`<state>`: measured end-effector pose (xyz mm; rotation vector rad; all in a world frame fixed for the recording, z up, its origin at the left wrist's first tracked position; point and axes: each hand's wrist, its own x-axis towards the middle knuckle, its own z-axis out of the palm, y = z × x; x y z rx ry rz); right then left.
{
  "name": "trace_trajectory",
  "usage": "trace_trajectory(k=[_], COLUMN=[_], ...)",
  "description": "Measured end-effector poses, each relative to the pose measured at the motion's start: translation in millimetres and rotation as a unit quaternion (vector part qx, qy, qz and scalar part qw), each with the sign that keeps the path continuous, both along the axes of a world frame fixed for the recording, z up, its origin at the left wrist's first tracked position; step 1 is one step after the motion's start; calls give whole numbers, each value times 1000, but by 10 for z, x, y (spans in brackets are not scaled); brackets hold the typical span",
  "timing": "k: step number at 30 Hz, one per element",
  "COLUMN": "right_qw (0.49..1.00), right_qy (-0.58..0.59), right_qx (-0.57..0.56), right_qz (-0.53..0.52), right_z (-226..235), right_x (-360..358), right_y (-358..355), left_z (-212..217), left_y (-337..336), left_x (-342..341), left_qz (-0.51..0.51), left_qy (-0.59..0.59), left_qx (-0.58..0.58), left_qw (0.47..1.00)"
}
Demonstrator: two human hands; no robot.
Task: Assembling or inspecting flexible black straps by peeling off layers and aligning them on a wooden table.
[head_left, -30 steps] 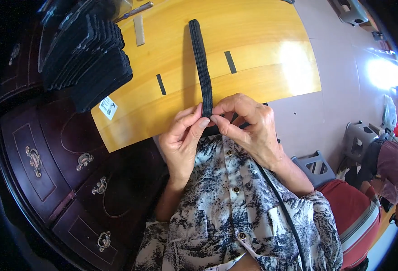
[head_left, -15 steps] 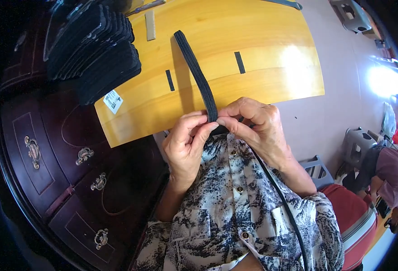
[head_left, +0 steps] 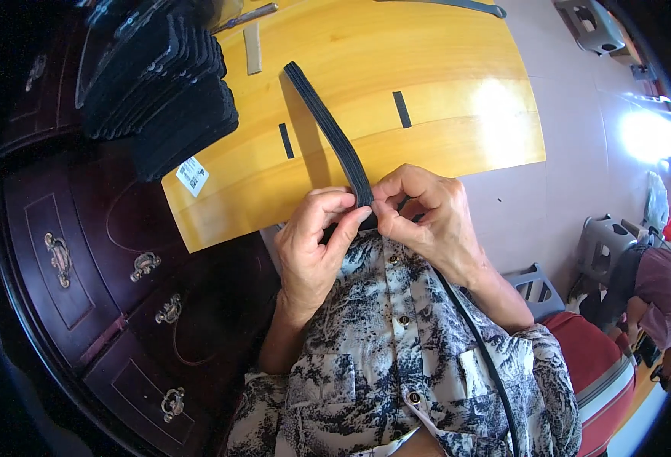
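A long black strip (head_left: 326,126), ribbed lengthwise like several thin layers stacked together, reaches from my fingers over the yellow wooden tabletop (head_left: 221,221), its far end up and to the left. My left hand (head_left: 313,244) pinches its near end between thumb and fingers. At the right edge of that same end, the thumb and forefinger of my right hand (head_left: 423,217) are pressed together. Fingers partly hide the strip's near end. Two short black pieces, a left one (head_left: 286,141) and a right one (head_left: 402,110), lie flat on the tabletop either side of the strip.
Stacked black fabric pieces (head_left: 187,114) sit at the tabletop's left, near a white label (head_left: 191,177). Farther back lie a beige strip (head_left: 252,49) and a grey strap (head_left: 457,6). Dark wooden drawers (head_left: 134,312) stand left. Right are plastic stools (head_left: 606,247) and another person (head_left: 659,293).
The strip's far end has shifted slightly left and nearer, and its near end slightly right. My right thumb has drawn back a little from my left thumb.
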<state>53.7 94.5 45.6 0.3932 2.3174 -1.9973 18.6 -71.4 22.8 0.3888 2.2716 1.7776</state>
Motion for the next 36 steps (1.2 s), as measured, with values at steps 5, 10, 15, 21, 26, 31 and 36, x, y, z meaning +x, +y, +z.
trace_trajectory(k=[5,10,15,21,26,31,36], right_qw=[1000,974,999,992,985,971,983], right_qy=[-18,-103,-23,115,139,173,133], right_qx=[-6,-204,-3,51,105,163,128], right_qz=[-15,6,-27,5,-7,-5,9], right_z=[-91,-210,-40,46,81,71,94], right_x=[-13,-25,13,44,64,79,70], right_y=[2,133,114,70,13,21,41], left_z=[8,51,116,123,151,150,160], left_y=[34,15,36,-5,32,44,26], left_x=[-12,43,-45,-62,-78,-104,-124], left_qz=[-24,-66,-33,-33,-19,-32,-44], left_qy=[49,-7,-91,-118,-143,-120,-93], left_qx=[-27,28,121,159,200,175,119], left_qw=[998,997,988,980,969,977,988])
